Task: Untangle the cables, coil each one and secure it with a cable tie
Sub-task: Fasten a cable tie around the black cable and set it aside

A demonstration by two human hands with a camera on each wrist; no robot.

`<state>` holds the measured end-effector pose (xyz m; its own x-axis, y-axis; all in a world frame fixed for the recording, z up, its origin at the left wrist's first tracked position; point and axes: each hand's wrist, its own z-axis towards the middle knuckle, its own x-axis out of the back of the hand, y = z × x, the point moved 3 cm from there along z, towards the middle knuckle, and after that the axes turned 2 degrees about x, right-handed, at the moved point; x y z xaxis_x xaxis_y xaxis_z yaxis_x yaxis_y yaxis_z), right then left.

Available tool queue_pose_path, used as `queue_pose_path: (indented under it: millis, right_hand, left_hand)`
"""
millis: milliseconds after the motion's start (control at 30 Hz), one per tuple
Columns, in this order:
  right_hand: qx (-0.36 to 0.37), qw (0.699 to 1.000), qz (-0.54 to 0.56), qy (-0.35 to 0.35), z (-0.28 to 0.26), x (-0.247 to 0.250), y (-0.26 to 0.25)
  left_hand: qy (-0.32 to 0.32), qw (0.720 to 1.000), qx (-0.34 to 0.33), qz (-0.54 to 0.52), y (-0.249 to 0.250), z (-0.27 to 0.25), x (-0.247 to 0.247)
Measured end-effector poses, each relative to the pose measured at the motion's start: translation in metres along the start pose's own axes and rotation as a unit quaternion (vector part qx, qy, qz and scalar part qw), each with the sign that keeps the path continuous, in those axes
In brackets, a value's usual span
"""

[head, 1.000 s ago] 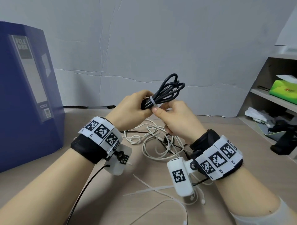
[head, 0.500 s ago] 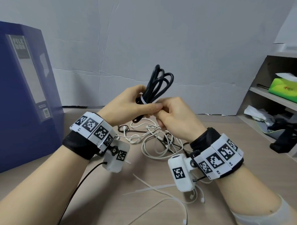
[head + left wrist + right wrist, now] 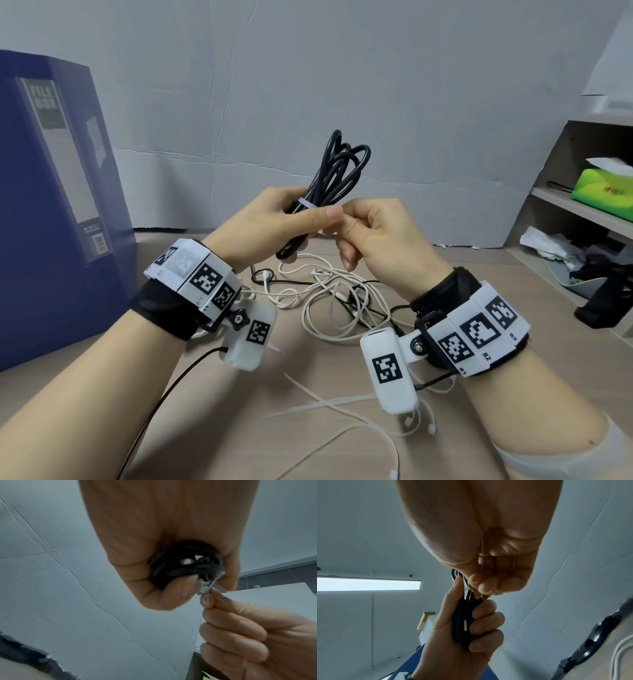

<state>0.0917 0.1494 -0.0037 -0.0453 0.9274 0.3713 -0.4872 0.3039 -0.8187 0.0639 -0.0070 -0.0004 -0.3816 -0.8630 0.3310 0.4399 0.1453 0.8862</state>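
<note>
A coiled black cable [image 3: 337, 174] stands upright above the table, held in my left hand [image 3: 274, 226], whose fingers curl round its lower half [image 3: 462, 623]. A white cable tie [image 3: 306, 202] wraps the bundle just above my left thumb. My right hand [image 3: 373, 236] sits against the left one and pinches the tie's tail [image 3: 208, 590] between thumb and forefinger. From the left wrist the coil's end [image 3: 185, 566] shows inside my fist. Below the hands, tangled white cables [image 3: 329, 301] lie on the table with a thin black one among them.
Loose white cable ties [image 3: 329, 407] lie on the wooden table [image 3: 308, 445] near me. A blue file box [image 3: 51, 212] stands at the left. A shelf unit [image 3: 582, 219] with a green tissue box [image 3: 606, 185] and clutter is at the right. A white paper wall stands behind.
The black coil has swung from leaning right to standing nearly upright. My left hand turned with it and my right hand shifted to the tie's tail below the thumb.
</note>
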Motion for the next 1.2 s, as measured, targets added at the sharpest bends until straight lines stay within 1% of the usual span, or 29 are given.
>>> queue_pose_path:
  millis: [200, 367, 467, 533, 667, 800, 933, 1000, 1067, 1200]
  right_hand:
    - [-0.013, 1.000, 0.010, -0.003, 0.001, 0.001, 0.003]
    - [-0.012, 1.000, 0.007, -0.010, 0.002, 0.000, 0.005]
    - [-0.015, 1.000, 0.012, -0.003, 0.002, 0.003, 0.006]
    - [-0.012, 1.000, 0.013, -0.001, 0.001, 0.003, 0.005]
    - [0.001, 1.000, 0.012, -0.005, 0.000, 0.001, 0.002]
    - [0.009, 1.000, 0.011, -0.006, 0.000, 0.000, 0.002]
    - [0.006, 1.000, 0.002, 0.002, 0.001, 0.002, 0.004]
    - [0.005, 1.000, -0.001, 0.007, 0.001, 0.003, 0.004]
    - [0.004, 1.000, -0.003, 0.012, 0.001, 0.003, 0.004]
    - [0.000, 1.000, -0.010, 0.018, 0.002, 0.003, 0.006]
  left_hand:
    - [-0.003, 1.000, -0.004, -0.014, -0.002, -0.001, 0.001]
    - [-0.008, 0.999, 0.020, -0.045, 0.000, -0.002, 0.005]
    - [-0.006, 0.999, 0.013, -0.041, 0.001, -0.003, 0.005]
    - [0.006, 1.000, 0.004, -0.027, 0.002, -0.004, 0.004]
    - [0.058, 0.998, -0.028, 0.012, 0.007, -0.003, 0.003]
    - [0.082, 0.994, -0.060, 0.034, 0.007, -0.001, 0.002]
    - [0.099, 0.992, -0.066, 0.045, 0.005, 0.001, 0.003]
    - [0.100, 0.993, -0.049, 0.034, 0.002, 0.002, 0.005]
    - [0.087, 0.995, -0.037, 0.018, 0.001, 0.003, 0.007]
    - [0.055, 0.996, -0.053, 0.046, 0.006, 0.001, 0.010]
